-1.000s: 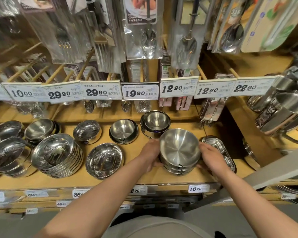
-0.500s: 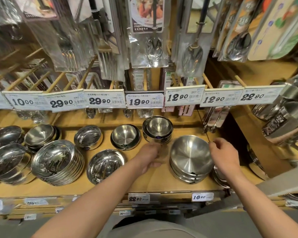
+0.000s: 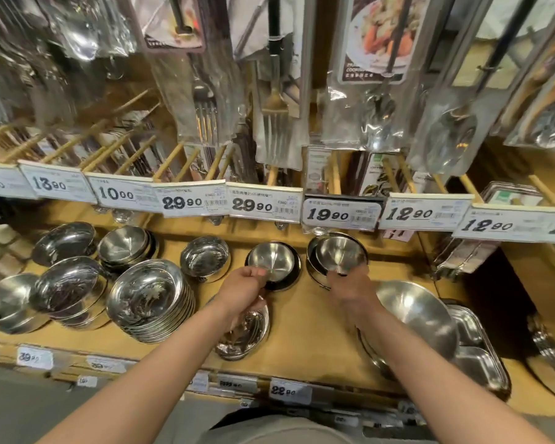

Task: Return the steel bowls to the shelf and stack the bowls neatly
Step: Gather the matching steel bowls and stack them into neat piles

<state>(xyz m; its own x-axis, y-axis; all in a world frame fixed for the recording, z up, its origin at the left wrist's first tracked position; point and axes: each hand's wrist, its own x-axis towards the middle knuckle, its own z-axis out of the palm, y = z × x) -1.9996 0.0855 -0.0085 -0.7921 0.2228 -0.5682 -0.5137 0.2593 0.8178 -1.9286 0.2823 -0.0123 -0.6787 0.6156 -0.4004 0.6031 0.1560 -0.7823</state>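
From the head view, both arms reach over the wooden shelf [image 3: 305, 318]. The left hand [image 3: 242, 288] has its fingers curled at the near rim of a small steel bowl [image 3: 271, 261] sitting in a black dish. The right hand [image 3: 350, 285], blurred, touches the near rim of a second stack of small bowls [image 3: 338, 254] just to the right; whether it grips, I cannot tell. The bigger stacked bowls [image 3: 417, 315] sit near right, beside the right forearm.
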